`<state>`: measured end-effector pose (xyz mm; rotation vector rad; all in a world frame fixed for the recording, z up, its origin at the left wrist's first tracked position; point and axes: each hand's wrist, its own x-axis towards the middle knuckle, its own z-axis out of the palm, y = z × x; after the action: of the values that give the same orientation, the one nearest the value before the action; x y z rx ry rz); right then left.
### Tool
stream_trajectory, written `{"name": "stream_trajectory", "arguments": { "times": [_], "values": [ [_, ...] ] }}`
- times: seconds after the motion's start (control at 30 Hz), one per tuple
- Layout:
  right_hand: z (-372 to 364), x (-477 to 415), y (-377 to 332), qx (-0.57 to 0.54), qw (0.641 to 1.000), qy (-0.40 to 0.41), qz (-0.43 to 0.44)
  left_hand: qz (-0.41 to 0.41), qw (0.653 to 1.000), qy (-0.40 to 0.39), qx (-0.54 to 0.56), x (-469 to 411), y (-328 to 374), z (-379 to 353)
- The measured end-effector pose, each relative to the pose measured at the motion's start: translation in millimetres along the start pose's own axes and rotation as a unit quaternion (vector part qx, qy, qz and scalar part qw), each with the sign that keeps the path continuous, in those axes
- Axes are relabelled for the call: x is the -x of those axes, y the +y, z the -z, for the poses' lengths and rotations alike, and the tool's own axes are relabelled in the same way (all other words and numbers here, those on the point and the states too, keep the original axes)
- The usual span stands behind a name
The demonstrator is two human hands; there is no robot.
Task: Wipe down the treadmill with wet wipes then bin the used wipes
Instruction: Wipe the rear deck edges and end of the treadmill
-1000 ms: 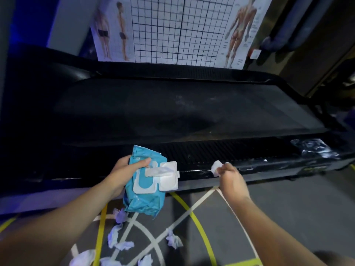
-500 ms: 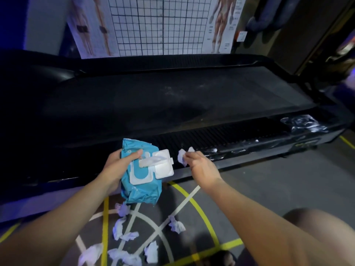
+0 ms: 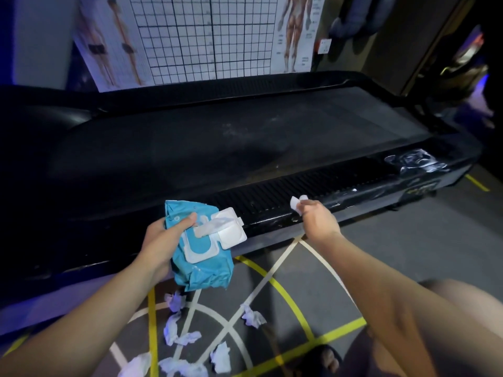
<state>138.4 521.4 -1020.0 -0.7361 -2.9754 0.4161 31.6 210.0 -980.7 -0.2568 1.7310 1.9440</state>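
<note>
- The fingers [image 3: 307,205] of the right hand [image 3: 319,223] are closed together and pinch a small white wipe [image 3: 296,204] at the ribbed side rail [image 3: 353,183] of the black treadmill [image 3: 245,148].
- The left hand [image 3: 162,239] grips a blue pack of wipes [image 3: 202,268]. The thumb presses on its front, and the other fingers are hidden behind it.
- The white lid [image 3: 231,228] of the pack is open and a fresh wipe [image 3: 211,227] sticks out.
- The pack is in front of the near edge of the treadmill, above the floor [image 3: 408,254].
- Several crumpled used wipes [image 3: 253,318] lie on the floor below the hands.
- A grid poster [image 3: 204,36] hangs behind the treadmill.
</note>
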Motion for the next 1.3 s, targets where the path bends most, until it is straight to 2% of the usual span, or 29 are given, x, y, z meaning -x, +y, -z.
{"name": "stream_trajectory", "arguments": {
  "times": [0.13, 0.33, 0.47, 0.57, 0.67, 0.77, 0.97, 1.13, 1.3],
  "values": [
    [12.6, 0.2, 10.9, 0.070, 0.997, 0.017, -0.039, -0.010, 1.000, 0.004, -0.002, 9.7, 10.3, 7.7],
    [16.5, 1.8, 0.4, 0.066, 0.987, 0.062, -0.135, -0.017, 0.997, 0.067, 0.015, 20.2, 20.3, 29.1],
    [2.3, 11.4, -25.5, 0.022, 0.995, 0.086, -0.049, -0.020, 0.995, 0.099, 0.013, 19.5, 19.2, 47.0],
    [-17.6, 19.3, -55.9, -0.001, 0.997, 0.050, 0.061, -0.024, 0.994, 0.104, -0.003, 24.0, 15.4, 54.3],
    [-37.3, 25.0, -83.4, 0.012, 0.994, 0.013, 0.110, -0.025, 0.994, 0.110, -0.015, 27.7, 10.8, 63.0],
    [-44.8, 24.0, -95.0, 0.019, 0.992, 0.008, 0.128, -0.023, 0.993, 0.119, -0.015, 30.6, 9.2, 73.2],
    [-42.3, 21.6, -90.0, -0.023, 0.988, 0.067, 0.137, -0.037, 0.987, 0.155, -0.027, 34.5, 10.2, 93.9],
    [-27.8, 13.0, -60.0, -0.021, 0.996, 0.076, 0.044, -0.053, 0.986, 0.155, -0.024, 35.3, 9.8, 100.5],
    [-14.7, 0.1, -15.9, -0.074, 0.979, 0.098, -0.163, -0.050, 0.987, 0.153, -0.022, 35.9, 8.5, 103.0]
  ]
}}
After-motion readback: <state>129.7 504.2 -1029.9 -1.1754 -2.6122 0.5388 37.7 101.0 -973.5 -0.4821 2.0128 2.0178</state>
